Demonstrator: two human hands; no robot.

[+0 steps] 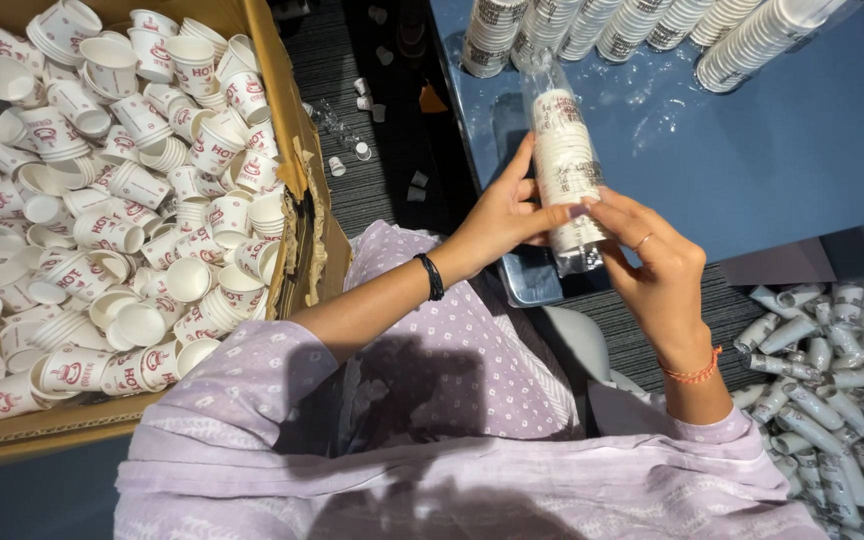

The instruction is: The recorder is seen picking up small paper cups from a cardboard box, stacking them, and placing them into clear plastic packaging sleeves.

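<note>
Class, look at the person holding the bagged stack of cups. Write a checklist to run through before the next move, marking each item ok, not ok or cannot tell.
1. Left hand grips the cup stack: ok.
2. Right hand grips the stack's lower end: ok.
3. Stack fully inside the bag: ok.
4. Bag's lower end sealed: cannot tell.
5. Bare space on the blue table: ok.
6. Loose cups within reach in the box: ok.
</note>
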